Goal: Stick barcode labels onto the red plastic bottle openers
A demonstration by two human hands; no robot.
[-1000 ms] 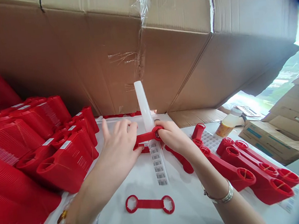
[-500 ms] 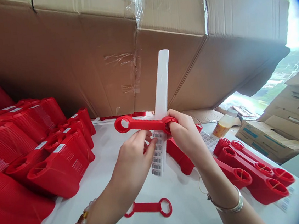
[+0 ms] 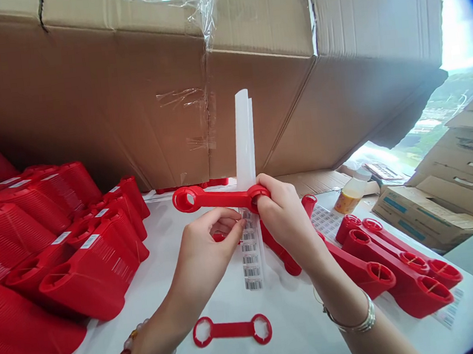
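The held red bar point(image 3: 217, 200) looks smooth plastic, the label strip point(image 3: 243, 148) glossy; matt cardboard point(image 3: 127, 104) lines the tabletop point(image 3: 163, 286) along its far edge.

Brown cardboard point(image 3: 128, 109) rises behind the white table point(image 3: 300, 325), bright light point(image 3: 455, 36) at right.

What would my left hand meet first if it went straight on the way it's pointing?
Probably the barcode label strip. Your left hand overlaps the strip's near edge in this view, though depth leaves it unclear whether they actually touch.
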